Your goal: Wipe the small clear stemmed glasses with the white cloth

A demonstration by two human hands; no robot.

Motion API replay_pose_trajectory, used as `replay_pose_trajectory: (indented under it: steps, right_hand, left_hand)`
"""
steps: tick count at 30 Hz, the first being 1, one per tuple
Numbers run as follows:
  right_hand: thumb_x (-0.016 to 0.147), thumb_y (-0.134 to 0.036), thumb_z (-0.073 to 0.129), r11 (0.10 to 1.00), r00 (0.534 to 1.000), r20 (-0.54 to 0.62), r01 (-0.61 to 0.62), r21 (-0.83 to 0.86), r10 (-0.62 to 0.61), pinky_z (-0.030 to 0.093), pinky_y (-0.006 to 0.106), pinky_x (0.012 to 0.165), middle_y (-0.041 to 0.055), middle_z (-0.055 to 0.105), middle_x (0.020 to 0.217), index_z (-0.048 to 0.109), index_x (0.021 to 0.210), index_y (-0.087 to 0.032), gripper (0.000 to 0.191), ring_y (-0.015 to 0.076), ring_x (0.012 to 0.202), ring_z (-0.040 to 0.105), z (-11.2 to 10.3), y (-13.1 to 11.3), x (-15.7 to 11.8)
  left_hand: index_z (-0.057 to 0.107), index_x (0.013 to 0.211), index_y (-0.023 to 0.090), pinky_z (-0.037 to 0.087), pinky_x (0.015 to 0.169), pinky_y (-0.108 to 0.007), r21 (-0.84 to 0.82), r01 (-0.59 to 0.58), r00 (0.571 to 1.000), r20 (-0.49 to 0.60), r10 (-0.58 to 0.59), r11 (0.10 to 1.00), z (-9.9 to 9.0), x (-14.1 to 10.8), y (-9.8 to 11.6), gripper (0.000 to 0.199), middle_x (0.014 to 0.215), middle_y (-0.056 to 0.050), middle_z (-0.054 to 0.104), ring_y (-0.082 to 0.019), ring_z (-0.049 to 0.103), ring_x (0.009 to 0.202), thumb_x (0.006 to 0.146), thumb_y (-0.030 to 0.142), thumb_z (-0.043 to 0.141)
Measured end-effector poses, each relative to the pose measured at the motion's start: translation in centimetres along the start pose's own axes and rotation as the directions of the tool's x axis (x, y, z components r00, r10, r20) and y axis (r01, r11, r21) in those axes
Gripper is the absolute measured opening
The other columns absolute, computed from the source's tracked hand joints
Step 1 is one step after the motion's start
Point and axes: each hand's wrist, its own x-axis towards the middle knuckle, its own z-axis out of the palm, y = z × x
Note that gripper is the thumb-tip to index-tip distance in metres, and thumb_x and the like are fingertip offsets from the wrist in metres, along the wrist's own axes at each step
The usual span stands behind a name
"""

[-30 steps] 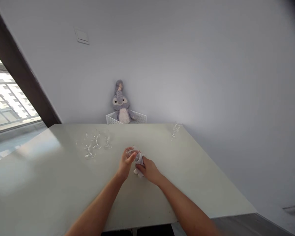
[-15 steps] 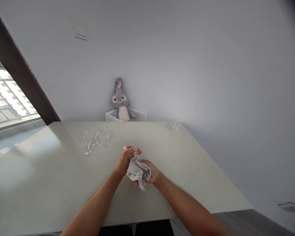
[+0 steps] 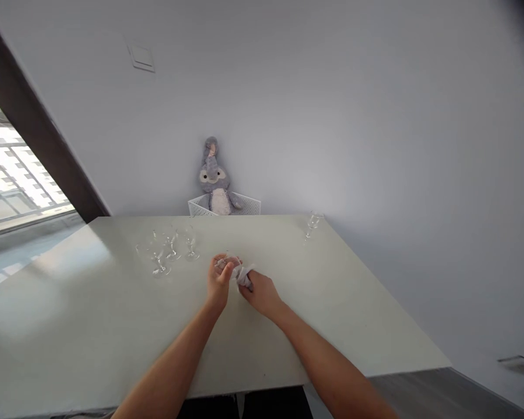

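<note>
Over the middle of the pale table, my left hand (image 3: pixel 219 279) is closed around a clear stemmed glass (image 3: pixel 231 263), thumb across its near side. My right hand (image 3: pixel 261 291) grips a bunched grey-white cloth (image 3: pixel 244 276) and holds it against the right side of that glass. Fingers and cloth hide part of the glass, so its lower end is hard to make out. Left of my hands, several clear stemmed glasses (image 3: pixel 191 247) stand upright in a group on the table. Another stemmed glass (image 3: pixel 313 223) stands alone near the far right corner.
The pale table (image 3: pixel 113 331) reaches back to a grey wall. Behind its far edge, a grey plush toy (image 3: pixel 219 201) sits in a white perforated basket (image 3: pixel 248 205). A dark frame (image 3: pixel 43 116) borders an opening with a railing at the left.
My right hand has turned over and drawn the cloth into a tight bunch by the glass. My left hand has shifted slightly left and wrapped around the glass, which now tilts differently.
</note>
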Motion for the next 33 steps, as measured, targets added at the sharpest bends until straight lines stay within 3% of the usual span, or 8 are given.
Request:
replay_pose_trajectory:
  steps: [2, 4, 8, 12, 15, 21, 28, 33]
  right_hand:
    - [0.071, -0.029, 0.054, 0.895, 0.975, 0.217, -0.129, 0.427, 0.037, 0.036, 0.025, 0.056, 0.0009, 0.054, 0.066, 0.054, 0.077, -0.015, 0.016, 0.0131, 0.06, 0.049, 0.1, 0.7, 0.1]
    - [0.066, -0.034, 0.058, 0.613, 0.914, 0.406, -0.311, 0.726, -0.016, 0.035, 0.023, 0.053, -0.0014, 0.05, 0.061, 0.053, 0.073, -0.014, 0.022, 0.0098, 0.053, 0.045, 0.3, 1.6, 0.0]
    - [0.06, -0.039, 0.064, 0.263, 0.853, 0.514, -0.477, 0.839, -0.093, 0.034, 0.022, 0.05, -0.0017, 0.048, 0.058, 0.052, 0.069, -0.012, 0.03, 0.0076, 0.049, 0.043, 0.6, 2.3, -0.1]
    - [0.069, -0.031, 0.055, 0.65, 0.903, 0.423, -0.281, 0.706, -0.068, 0.038, 0.024, 0.054, 0.0004, 0.051, 0.063, 0.054, 0.076, -0.012, 0.02, 0.0108, 0.056, 0.047, 0.0, 1.4, 0.0]
    - [0.075, -0.021, 0.048, 0.979, 0.995, 0.062, 0.06, 0.194, -0.073, 0.042, 0.03, 0.067, 0.0068, 0.056, 0.087, 0.055, 0.093, -0.015, 0.02, 0.0176, 0.077, 0.051, -0.4, 0.7, -0.1]
    - [0.081, -0.018, 0.04, 0.918, 0.952, -0.217, 0.124, -0.376, -0.218, 0.044, 0.037, 0.071, 0.0147, 0.049, 0.11, 0.046, 0.113, -0.016, 0.032, 0.0251, 0.095, 0.048, 0.2, 0.6, 0.0]
    - [0.07, -0.027, 0.057, 0.98, 0.941, -0.313, -0.073, 0.185, 0.129, 0.044, 0.029, 0.062, 0.0041, 0.059, 0.085, 0.055, 0.097, -0.018, 0.028, 0.0168, 0.073, 0.054, -0.2, 1.3, 0.3]
    - [0.062, -0.037, 0.067, 0.601, 0.92, -0.073, -0.19, 0.777, 0.385, 0.043, 0.029, 0.059, 0.0012, 0.059, 0.07, 0.059, 0.08, -0.016, 0.03, 0.0148, 0.062, 0.053, 0.4, 2.6, 0.8]
  left_hand:
    - [0.044, 0.096, 0.016, 0.047, 0.072, -0.04, 0.0, -0.016, 0.995, 0.098, 0.016, 1.0, 0.0, -0.1, 0.4, 0.052, 0.08, -0.008, 0.064, -0.025, 0.064, 0.076, 0.063, 0.053, 0.061]
    - [0.044, 0.096, 0.016, 0.047, 0.07, -0.04, -0.021, 0.0, 0.985, 0.175, 0.004, 1.0, 0.1, -0.2, 0.6, 0.055, 0.078, -0.008, 0.064, -0.025, 0.064, 0.073, 0.064, 0.06, 0.055]
    - [0.044, 0.094, 0.016, 0.047, 0.068, -0.037, -0.033, 0.025, 0.973, 0.231, -0.016, 0.999, 0.1, -0.3, 0.8, 0.053, 0.08, -0.008, 0.064, -0.024, 0.064, 0.073, 0.068, 0.063, 0.048]
    - [0.044, 0.093, 0.016, 0.047, 0.068, -0.037, 0.029, -0.077, 0.974, 0.215, 0.069, 0.997, -0.1, -0.1, 0.9, 0.051, 0.078, -0.007, 0.064, -0.023, 0.063, 0.072, 0.064, 0.057, 0.057]
    - [0.041, 0.095, 0.019, 0.046, 0.074, -0.037, 0.052, -0.16, 0.979, 0.135, 0.152, 0.986, 0.1, -0.4, 0.9, 0.049, 0.083, -0.006, 0.063, -0.022, 0.061, 0.081, 0.061, 0.044, 0.067]
    - [0.036, 0.1, 0.022, 0.041, 0.086, -0.041, 0.036, -0.254, 0.966, -0.038, 0.256, 0.966, 1.3, -1.8, 1.3, 0.042, 0.094, -0.007, 0.06, -0.021, 0.057, 0.096, 0.071, 0.039, 0.06]
    - [0.035, 0.105, 0.022, 0.039, 0.089, -0.045, 0.114, -0.458, 0.888, 0.089, 0.45, 0.881, 1.5, -2.6, 1.3, 0.053, 0.103, -0.011, 0.056, -0.024, 0.054, 0.101, 0.065, 0.041, 0.066]
    - [0.034, 0.109, 0.023, 0.03, 0.095, -0.051, 0.166, -0.594, 0.805, 0.131, 0.579, 0.787, 1.0, -2.5, 1.0, 0.057, 0.105, -0.01, 0.056, -0.023, 0.056, 0.099, 0.064, 0.039, 0.066]
